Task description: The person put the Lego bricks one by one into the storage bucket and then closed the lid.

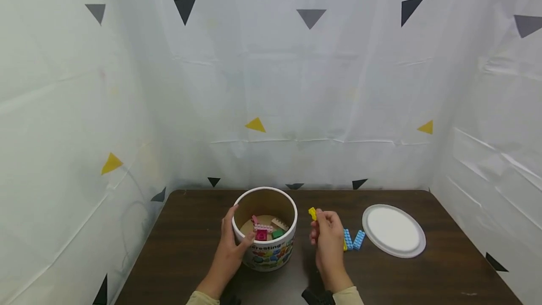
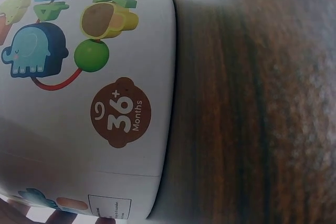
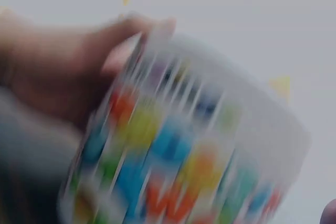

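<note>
A round white tub (image 1: 271,255) printed with colourful toy pictures stands on the table. My left hand (image 1: 228,247) grips its left side, thumb over the front of the rim. In the tub lie a magenta brick (image 1: 261,235), a green brick (image 1: 277,234), a beige brick (image 1: 279,224) and pink bricks. Just right of the tub my right hand (image 1: 329,238) pinches a small yellow toy brick (image 1: 312,213) in its fingertips, above the table. The left wrist view shows the tub's side (image 2: 63,129) close up; the right wrist view is blurred.
Beside my right hand two light blue bricks (image 1: 359,239) lie on the dark wooden table (image 1: 190,229), with another yellow brick (image 1: 345,245) partly hidden by the hand. Farther right is a round white lid (image 1: 394,229). White sheeting (image 1: 271,84) with triangles encloses the table.
</note>
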The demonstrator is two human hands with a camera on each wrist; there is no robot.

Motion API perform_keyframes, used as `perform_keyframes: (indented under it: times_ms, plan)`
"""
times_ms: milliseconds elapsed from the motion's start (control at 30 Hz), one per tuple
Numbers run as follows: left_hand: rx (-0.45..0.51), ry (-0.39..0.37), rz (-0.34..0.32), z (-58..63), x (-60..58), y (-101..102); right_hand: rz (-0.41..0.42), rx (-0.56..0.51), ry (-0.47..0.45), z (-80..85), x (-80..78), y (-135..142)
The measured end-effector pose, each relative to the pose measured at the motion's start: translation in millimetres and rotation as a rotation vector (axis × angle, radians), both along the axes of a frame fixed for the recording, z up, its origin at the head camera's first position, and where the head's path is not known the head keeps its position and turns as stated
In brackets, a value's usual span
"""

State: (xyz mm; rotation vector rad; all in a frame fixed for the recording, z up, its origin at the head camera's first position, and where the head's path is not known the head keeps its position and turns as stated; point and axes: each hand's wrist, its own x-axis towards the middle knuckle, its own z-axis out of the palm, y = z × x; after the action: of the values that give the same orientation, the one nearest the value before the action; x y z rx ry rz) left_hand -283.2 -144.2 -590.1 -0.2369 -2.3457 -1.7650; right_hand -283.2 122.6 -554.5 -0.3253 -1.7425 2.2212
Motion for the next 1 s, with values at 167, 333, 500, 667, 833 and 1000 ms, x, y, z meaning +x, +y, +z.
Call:
perform_keyframes:
  times_ms: [167,333,500,667,833,1000]
  plan:
    - [-0.001,0.005,-0.008,2.7,0.1,2,0.239,-0.328,0.096,58.8,-9.8,-16]
    - [-0.003,0.038,0.002,2.7,-1.0,2,0.544,-0.569,-0.038,86.0,-29.3,-34]
    - [-0.011,0.021,-0.004,1.4,-1.3,2,0.522,-0.372,-0.079,83.9,-35.7,-47]
    - [-0.005,0.011,0.001,1.2,-3.2,3,0.503,-0.281,-0.052,82.1,-35.9,-52]
    - [-0.002,0.015,0.008,1.6,-3.3,2,0.510,-0.291,-0.047,82.2,-36.4,-53]
    - [-0.003,0.021,-0.001,2.5,-2.6,2,0.512,-0.310,-0.043,81.5,-36.2,-54]
